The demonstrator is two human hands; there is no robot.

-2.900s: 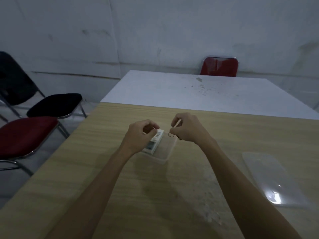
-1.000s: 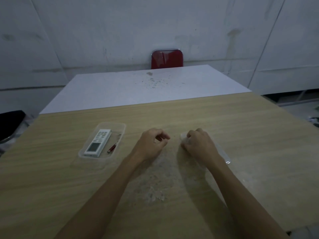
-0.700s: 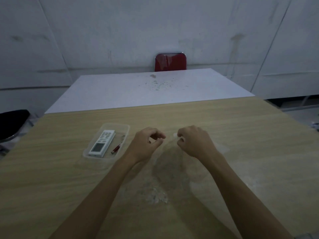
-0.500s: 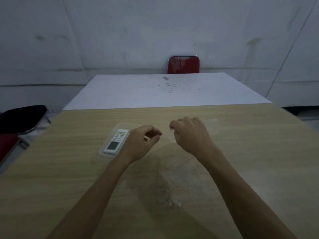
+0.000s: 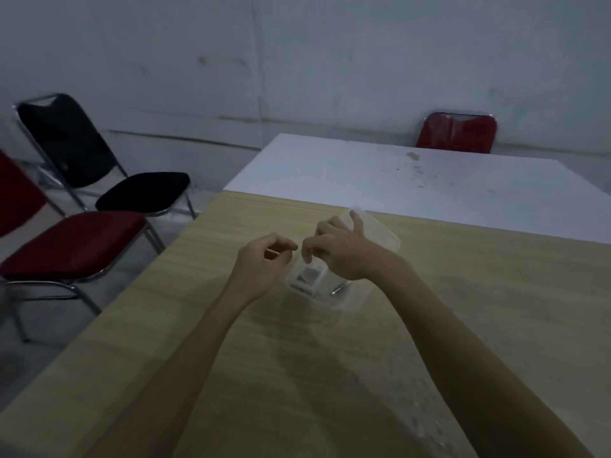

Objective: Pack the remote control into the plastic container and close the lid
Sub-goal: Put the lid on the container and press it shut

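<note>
1. The table (image 5: 251, 375) has a pale wood-grain top that fills the lower part of the head view, with a patch of whitish scuffing (image 5: 413, 414) toward its near right.
2. Butted against its far edge is a white table (image 5: 396, 183), its top speckled with small dark marks near the far side.
3. Behind the white table a red chair (image 5: 458, 132) stands against a plain grey wall (image 5: 297, 61), which shows faint seams and smudges.
4. To the left, on a grey floor (image 5: 49, 342), are a black chair (image 5: 99, 173) and a second red chair (image 5: 66, 242), both with metal frames.
5. The clear plastic container (image 5: 344, 300) sits on the wood table, near the middle of the view.
6. The remote control (image 5: 307, 279) lies inside the container at its left side; a small slim object (image 5: 337, 289) lies beside it, too blurred to identify.
7. The right hand (image 5: 340, 249) grips the transparent lid (image 5: 380, 233), holding it tilted over the far part of the container, thumb raised against the lid's edge.
8. The left hand (image 5: 261, 262) hovers just left of the container with fingers curled toward the thumb; I cannot tell whether it pinches anything.
9. Both bare forearms reach in from the bottom edge.
</note>
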